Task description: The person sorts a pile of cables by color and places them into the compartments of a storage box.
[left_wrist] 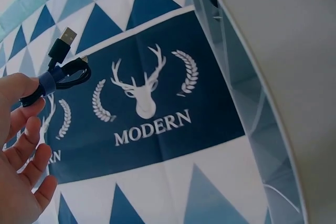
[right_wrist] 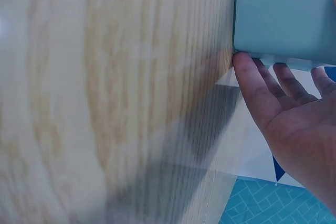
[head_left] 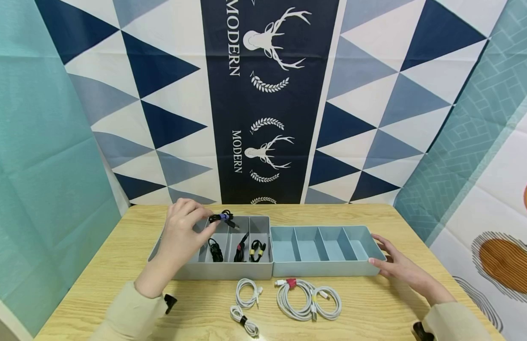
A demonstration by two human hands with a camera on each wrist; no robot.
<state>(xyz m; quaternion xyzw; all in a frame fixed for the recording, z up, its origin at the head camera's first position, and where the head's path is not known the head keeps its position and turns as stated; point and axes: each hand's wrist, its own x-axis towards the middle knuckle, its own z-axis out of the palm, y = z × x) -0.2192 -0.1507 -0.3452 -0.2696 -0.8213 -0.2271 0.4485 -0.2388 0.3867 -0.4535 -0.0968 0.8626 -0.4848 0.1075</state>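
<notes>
White cables point(head_left: 289, 298) lie nearest, coiled on the desk point(head_left: 118, 265) in front of two trays: two small coils left of centre, a larger tied bundle beside them, all loose and outside any compartment.

Left of them, the left hand point(head_left: 180, 234) hovers over the grey tray point(head_left: 229, 271), its fingers point(left_wrist: 26, 111) pinching a black cable point(head_left: 222, 219) by its blue tie, so the coil keeps its shape and the plug hangs free above the dividers. Three other black coils already sit upright in the grey tray's right-hand slots, one to a slot.

Touching that tray's right side is the blue tray point(head_left: 327, 269), its four slots bare. At its right end the right hand point(head_left: 391, 263) lies flat, fingers point(right_wrist: 257, 85) straight against the outer wall, seemingly steadying it; it grips nothing.
</notes>
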